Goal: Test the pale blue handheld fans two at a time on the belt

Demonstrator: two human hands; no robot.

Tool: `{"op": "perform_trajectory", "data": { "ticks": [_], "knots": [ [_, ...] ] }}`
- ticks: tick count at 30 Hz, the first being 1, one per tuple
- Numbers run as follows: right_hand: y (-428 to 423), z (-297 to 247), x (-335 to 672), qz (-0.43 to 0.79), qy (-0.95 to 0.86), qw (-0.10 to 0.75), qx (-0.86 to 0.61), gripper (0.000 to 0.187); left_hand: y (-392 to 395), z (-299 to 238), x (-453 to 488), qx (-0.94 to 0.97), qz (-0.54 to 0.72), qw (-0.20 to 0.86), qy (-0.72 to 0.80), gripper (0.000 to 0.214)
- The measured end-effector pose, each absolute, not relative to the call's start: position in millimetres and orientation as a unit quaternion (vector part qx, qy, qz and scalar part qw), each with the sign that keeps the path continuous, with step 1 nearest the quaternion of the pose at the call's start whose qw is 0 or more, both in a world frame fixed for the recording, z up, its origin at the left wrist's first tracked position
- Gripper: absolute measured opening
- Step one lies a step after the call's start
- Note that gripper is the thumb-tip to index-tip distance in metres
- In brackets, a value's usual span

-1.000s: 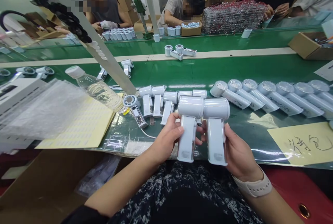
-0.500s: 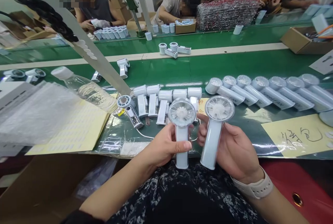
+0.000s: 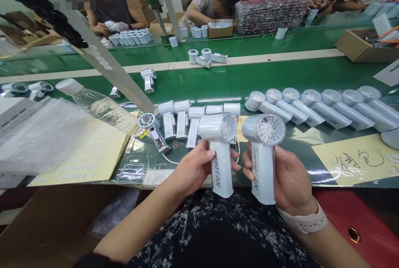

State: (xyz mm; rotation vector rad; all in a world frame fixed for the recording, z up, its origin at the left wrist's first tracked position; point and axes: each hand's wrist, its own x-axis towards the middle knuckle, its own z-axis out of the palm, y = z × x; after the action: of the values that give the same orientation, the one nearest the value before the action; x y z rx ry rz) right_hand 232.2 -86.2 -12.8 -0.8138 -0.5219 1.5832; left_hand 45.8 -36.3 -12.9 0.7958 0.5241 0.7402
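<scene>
The left hand point(image 3: 193, 169) and right hand point(image 3: 291, 180) curl closed around a white plastic handheld fan point(image 3: 220, 168) and a second such fan point(image 3: 263, 176) (both printed "Speed FAN"), above a green belt table point(image 3: 199, 83), with a tidy row of white fans point(image 3: 330, 112) to the right and a looser cluster of white fans point(image 3: 177, 122) to the left.

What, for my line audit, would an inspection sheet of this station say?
Surface: green conveyor belt with a cream stripe.
Job's things: white Speed FAN handheld fan and second white Speed FAN handheld fan held up; row of similar fans lying on the belt.
Clutter: water bottle, bubble wrap, yellow label sheets.
Hands: left hand and right hand each grip a fan.
Cables: thin white cable on the belt.
Surroundings: cardboard box below the belt; co-workers beyond it, one at.
</scene>
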Motion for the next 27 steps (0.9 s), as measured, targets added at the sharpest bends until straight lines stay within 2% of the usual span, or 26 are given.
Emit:
{"op": "perform_trajectory", "data": {
  "ticks": [5, 11, 22, 25, 27],
  "knots": [
    [-85.3, -22.2, 233.1, 0.630, -0.206, 0.635, -0.397, 0.026, -36.1, -8.5, 45.8, 0.396, 0.343, 0.803, 0.285, 0.044],
    [-83.0, -23.9, 228.8, 0.622, -0.217, 0.616, -0.431, 0.035, -32.9, -13.7, 45.5, 0.423, 0.334, 0.796, 0.275, 0.055],
    [-81.8, -17.2, 223.8, 0.656, -0.169, 0.622, -0.393, 0.042, -30.6, -13.5, 44.3, 0.466, 0.318, 0.773, 0.290, 0.058],
    [-89.5, -19.9, 229.2, 0.609, -0.235, 0.640, -0.406, 0.041, -32.9, -8.8, 38.8, 0.527, 0.311, 0.718, 0.331, 0.052],
    [-96.7, -20.0, 233.3, 0.547, -0.340, 0.634, -0.428, 0.043, -34.8, -4.0, 35.4, 0.593, 0.324, 0.652, 0.344, 0.046]
  ]
}}
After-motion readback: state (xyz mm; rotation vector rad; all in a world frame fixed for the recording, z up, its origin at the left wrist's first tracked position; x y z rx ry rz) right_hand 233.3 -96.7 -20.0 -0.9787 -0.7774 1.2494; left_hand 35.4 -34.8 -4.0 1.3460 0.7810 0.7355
